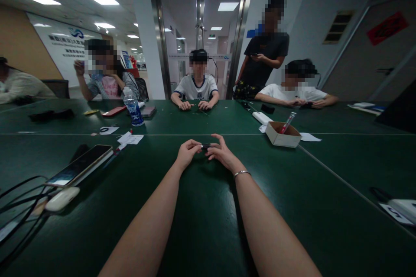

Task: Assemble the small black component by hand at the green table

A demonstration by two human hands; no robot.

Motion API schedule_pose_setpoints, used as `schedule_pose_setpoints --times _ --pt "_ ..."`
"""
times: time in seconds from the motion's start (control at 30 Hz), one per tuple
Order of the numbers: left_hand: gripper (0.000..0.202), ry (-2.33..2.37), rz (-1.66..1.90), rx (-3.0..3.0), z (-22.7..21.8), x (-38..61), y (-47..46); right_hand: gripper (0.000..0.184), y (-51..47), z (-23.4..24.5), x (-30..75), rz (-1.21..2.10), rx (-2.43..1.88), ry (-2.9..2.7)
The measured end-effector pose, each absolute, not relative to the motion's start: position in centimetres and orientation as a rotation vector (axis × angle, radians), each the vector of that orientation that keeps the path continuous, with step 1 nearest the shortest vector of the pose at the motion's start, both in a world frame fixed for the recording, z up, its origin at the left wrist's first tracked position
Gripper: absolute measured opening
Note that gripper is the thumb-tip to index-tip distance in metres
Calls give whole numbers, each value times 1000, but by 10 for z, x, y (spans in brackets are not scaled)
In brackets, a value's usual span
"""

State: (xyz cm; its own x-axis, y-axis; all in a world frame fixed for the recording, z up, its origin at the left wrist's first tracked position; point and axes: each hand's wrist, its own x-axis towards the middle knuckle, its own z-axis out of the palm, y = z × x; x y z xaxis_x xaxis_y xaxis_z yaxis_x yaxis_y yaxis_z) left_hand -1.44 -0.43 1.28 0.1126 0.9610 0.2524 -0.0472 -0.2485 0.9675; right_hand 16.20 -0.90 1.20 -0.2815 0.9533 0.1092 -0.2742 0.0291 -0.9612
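Small black piece (205, 146), glinting silver near one end; I see left hand (187, 153) and right hand (224, 155) pinching it.

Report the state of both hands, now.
Left hand: closed, pinching one end of a small dark object.
Right hand: partly open at the object's other end; whether it grips cannot be told.

On my feed I see a small dark object (205, 146), a pale glint toward its nine o'clock end, where the left hand (188, 153) pinches it. It lies along the nine-to-three line, just toward six o'clock of my view's centre.
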Motion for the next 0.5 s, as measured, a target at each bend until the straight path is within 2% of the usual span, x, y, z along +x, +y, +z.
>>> schedule_pose_setpoints --times 0.07,0.13,0.27,0.4,0.5 --pt "34 972 1310 1438 13 -15 -4 48 -8 12 161 1517 -847 -1276" --pt "37 994 1283 1475 10 -15 -4 36 -7 11 160 1518 -860 -1303" --pt "51 1147 1139 1555 3 -11 -3 35 -7 9 162 1509 -812 -1274" --pt "35 1090 1220 1549 4 -8 -6 35 -9 9 164 1507 -792 -1249" --pt "38 1004 1228 1497 8 -10 -7 35 -10 11 164 1518 -804 -1241"
